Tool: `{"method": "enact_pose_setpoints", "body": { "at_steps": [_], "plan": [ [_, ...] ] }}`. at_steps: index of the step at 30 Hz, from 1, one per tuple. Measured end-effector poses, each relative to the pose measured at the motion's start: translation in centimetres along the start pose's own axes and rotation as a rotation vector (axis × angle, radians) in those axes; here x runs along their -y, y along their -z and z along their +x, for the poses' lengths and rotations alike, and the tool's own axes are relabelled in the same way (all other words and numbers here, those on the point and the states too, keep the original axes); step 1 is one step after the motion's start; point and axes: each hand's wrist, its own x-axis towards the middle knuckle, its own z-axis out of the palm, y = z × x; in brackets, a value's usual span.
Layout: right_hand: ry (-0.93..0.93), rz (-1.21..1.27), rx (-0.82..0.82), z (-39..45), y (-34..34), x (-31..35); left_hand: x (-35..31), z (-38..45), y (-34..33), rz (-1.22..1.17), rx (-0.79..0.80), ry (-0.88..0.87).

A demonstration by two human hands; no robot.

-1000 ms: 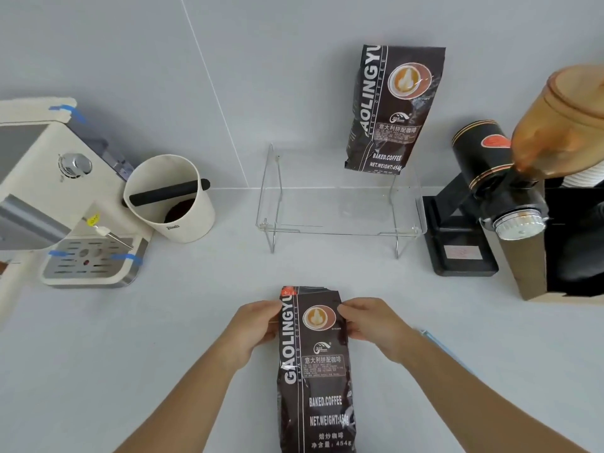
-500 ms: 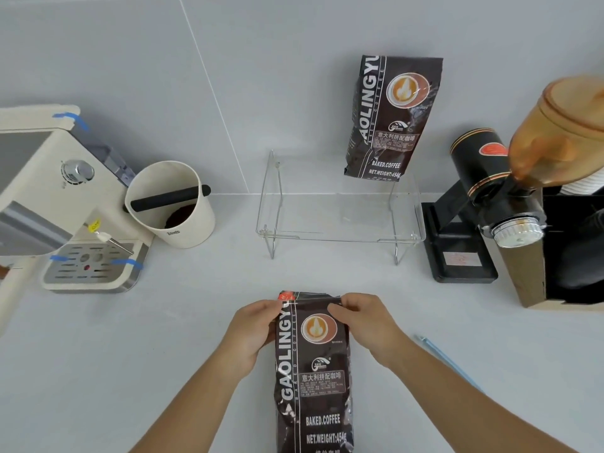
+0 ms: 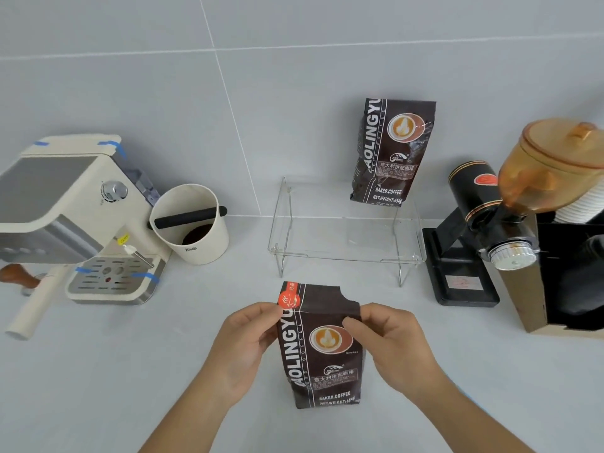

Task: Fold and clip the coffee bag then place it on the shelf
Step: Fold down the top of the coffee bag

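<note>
A dark brown coffee bag point(image 3: 322, 364) stands upright on the white counter in front of me, its torn top edge bent back along a crease. My left hand point(image 3: 243, 348) pinches the bag's upper left corner by the red logo. My right hand point(image 3: 389, 348) pinches the upper right corner, thumb across the front. A clear acrylic shelf point(image 3: 346, 253) stands behind the bag, against the wall. No clip is in view.
A second identical coffee bag point(image 3: 392, 152) stands on the shelf's right rear, leaning on the wall. A cream espresso machine point(image 3: 75, 217) and a knock box point(image 3: 192, 227) are at the left. A black grinder point(image 3: 474, 237) with an amber hopper and a cardboard box point(image 3: 562, 276) are at the right.
The bag has been raised from lying flat towards me to standing upright, and its top flap now shows above my fingers. The view has tilted, so everything sits lower in frame.
</note>
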Motion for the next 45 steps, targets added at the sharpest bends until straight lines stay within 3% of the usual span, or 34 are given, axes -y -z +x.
{"method": "enact_pose_setpoints", "body": {
  "at_steps": [8, 16, 21, 35, 40, 45],
  "plan": [
    [0.118, 0.002, -0.065, -0.8, 1.3, 1.6, -1.5, -1.2, -1.9, 0.068, 0.014, -0.131],
    [0.107, 0.015, -0.067, -0.9, 1.5, 1.5, -1.1, -1.0, -2.5, 0.157, -0.039, -0.107],
    [0.085, 0.06, 0.028, -0.9, 1.2, 2.5, -1.9, -0.6, -2.8, 0.201, -0.051, -0.126],
    [0.066, 0.057, -0.059, 0.7, -0.1, 6.0, -1.8, -0.6, -2.8, 0.137, -0.051, -0.148],
    [0.033, 0.16, -0.062, 0.8, 0.2, 6.0, -1.6, -0.9, -2.8, 0.104, -0.045, -0.138],
    [0.044, 0.044, -0.019, 0.5, 0.2, 5.9, -1.8, -1.4, -2.6, 0.144, -0.079, -0.167]
  ]
}}
